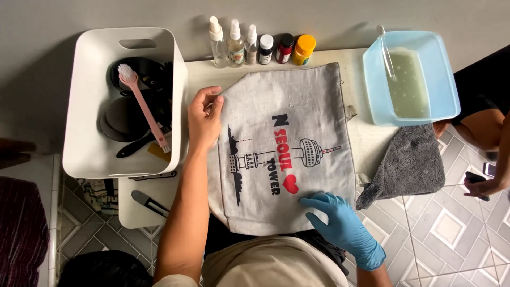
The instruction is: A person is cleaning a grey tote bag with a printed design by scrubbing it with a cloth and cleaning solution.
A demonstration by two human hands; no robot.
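At table centre, we are pinching the bag (287, 149) corner with our left hand (204, 117) at ten o'clock; gloved right hand (337, 220) lying flat, unclenched, at five o'clock, best kept pulling the cloth taut.

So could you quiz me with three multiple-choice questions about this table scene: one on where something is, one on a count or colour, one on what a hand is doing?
1. Where does the pink brush lie?
A. in the white bin
B. on the grey towel
C. in the blue tub

2. How many small bottles stand along the wall?
A. three
B. six
C. nine

3. What is the gloved right hand doing?
A. holding a bottle
B. resting flat on the grey bag
C. dipped in the tub

Answers: 1 A, the brush rests across the bin's dark contents. 2 B, three spray tops and three caps. 3 B, its fingers spread on the cloth while the bare left hand pinches the bag's far corner.
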